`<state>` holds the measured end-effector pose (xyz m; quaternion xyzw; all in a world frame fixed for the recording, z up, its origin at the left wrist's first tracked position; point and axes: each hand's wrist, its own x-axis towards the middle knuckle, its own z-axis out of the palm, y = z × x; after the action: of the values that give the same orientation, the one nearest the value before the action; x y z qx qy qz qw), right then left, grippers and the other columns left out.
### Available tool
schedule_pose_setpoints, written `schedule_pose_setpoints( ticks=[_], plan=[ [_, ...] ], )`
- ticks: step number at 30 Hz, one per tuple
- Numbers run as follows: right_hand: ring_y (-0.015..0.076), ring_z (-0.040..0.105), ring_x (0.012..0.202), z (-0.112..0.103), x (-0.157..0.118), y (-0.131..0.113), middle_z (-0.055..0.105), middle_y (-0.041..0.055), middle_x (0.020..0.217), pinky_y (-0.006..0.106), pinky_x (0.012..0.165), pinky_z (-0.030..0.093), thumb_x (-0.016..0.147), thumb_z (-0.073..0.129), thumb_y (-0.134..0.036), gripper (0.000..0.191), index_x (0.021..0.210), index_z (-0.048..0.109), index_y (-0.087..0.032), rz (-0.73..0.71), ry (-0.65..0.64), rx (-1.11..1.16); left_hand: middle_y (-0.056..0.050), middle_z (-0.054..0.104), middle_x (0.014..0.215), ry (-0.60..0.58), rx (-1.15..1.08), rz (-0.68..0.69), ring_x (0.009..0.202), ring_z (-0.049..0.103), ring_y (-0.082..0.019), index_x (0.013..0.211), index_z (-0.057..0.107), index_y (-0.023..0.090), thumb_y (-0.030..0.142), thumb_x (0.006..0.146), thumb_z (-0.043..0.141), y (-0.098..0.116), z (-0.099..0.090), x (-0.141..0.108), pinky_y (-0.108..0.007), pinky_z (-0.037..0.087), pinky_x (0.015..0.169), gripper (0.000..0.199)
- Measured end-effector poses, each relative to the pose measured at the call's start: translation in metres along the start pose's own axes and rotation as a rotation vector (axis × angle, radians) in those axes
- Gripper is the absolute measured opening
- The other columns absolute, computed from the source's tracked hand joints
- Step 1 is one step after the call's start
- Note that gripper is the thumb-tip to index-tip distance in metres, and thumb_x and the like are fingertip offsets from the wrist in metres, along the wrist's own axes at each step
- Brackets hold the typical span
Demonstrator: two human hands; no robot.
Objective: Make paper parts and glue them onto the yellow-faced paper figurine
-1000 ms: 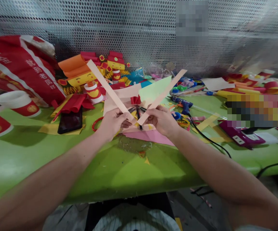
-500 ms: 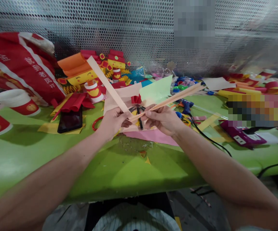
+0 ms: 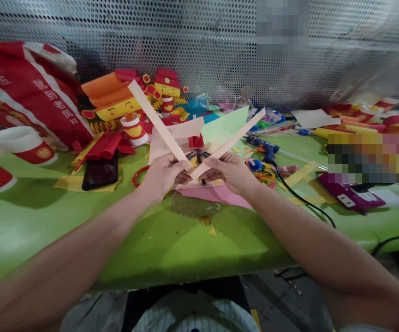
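Observation:
Pinched in my left hand (image 3: pixel 163 177) is a pale peach paper strip (image 3: pixel 155 120) that slants up to the left. My right hand (image 3: pixel 232 169) grips a second peach paper strip (image 3: pixel 240 139), slanting up to the right. Their lower ends meet between my hands in a V; whether they are joined, I cannot tell. Below and behind lie a light pink sheet (image 3: pixel 159 145), a green sheet (image 3: pixel 225 131), a pink sheet (image 3: pixel 216 196) and a small folded red paper (image 3: pixel 195 141). Dark slim objects between my hands are partly hidden. A red loop handle (image 3: pixel 137 176) shows beside my left hand.
On the left are paper cups (image 3: pixel 22 145), a phone (image 3: pixel 100 173) and a red bag (image 3: pixel 47 97). Paper figures (image 3: pixel 116 108) stand behind. To the right are a blue glue gun (image 3: pixel 267 150), a black cord (image 3: pixel 299 203) and a purple power strip (image 3: pixel 351 196).
The right strip has swung upward and turned its flat face to me, forming a steeper V with the left strip. My hands stay in nearly the same place.

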<state>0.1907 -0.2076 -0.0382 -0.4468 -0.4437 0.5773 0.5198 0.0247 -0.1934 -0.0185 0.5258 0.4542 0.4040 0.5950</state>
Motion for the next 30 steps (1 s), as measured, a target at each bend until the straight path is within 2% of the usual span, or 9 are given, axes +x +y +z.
schedule_pose_setpoints(
  ticks=[5,13,21,30],
  plan=[
    [0.0108,0.062,0.046,0.0023,0.0012,0.0042,0.068,0.0019,0.057,0.021,0.045,0.053,0.056,0.079,-0.034,0.028,0.066,0.062,-0.014,-0.046,0.009,0.01,0.0,0.065,0.058,-0.021,-0.03,-0.003,0.044,0.059,-0.009,0.068,0.058,0.014,0.009,0.076,0.056,-0.002,-0.0009,0.0001,-0.021,0.05,0.049,0.009],
    [0.0112,0.063,0.048,0.002,0.0025,0.0076,0.067,0.0019,0.057,0.023,0.05,0.055,0.059,0.075,-0.038,0.028,0.065,0.061,-0.015,-0.075,0.01,-0.009,-0.001,0.066,0.057,-0.057,-0.035,-0.023,0.046,0.061,-0.011,0.068,0.057,0.014,0.009,0.077,0.056,-0.0015,-0.0017,-0.0004,-0.021,0.05,0.048,0.01],
    [0.014,0.065,0.052,0.0041,0.0017,0.008,0.068,0.0027,0.059,0.026,0.051,0.057,0.06,0.074,-0.038,0.027,0.068,0.061,-0.015,-0.062,-0.002,0.003,-0.003,0.066,0.054,-0.093,-0.033,-0.064,0.047,0.062,-0.012,0.068,0.058,0.013,0.01,0.078,0.057,-0.0002,-0.0019,-0.0011,-0.021,0.051,0.048,0.01],
    [0.0153,0.067,0.055,0.0037,0.001,0.008,0.069,0.0035,0.06,0.026,0.053,0.057,0.063,0.073,-0.037,0.025,0.068,0.062,-0.016,-0.068,-0.013,0.002,-0.003,0.068,0.061,-0.138,-0.087,-0.075,0.049,0.062,-0.011,0.077,0.059,0.013,0.013,0.075,0.064,-0.0022,-0.0034,0.0005,-0.021,0.051,0.052,0.006]
  ],
)
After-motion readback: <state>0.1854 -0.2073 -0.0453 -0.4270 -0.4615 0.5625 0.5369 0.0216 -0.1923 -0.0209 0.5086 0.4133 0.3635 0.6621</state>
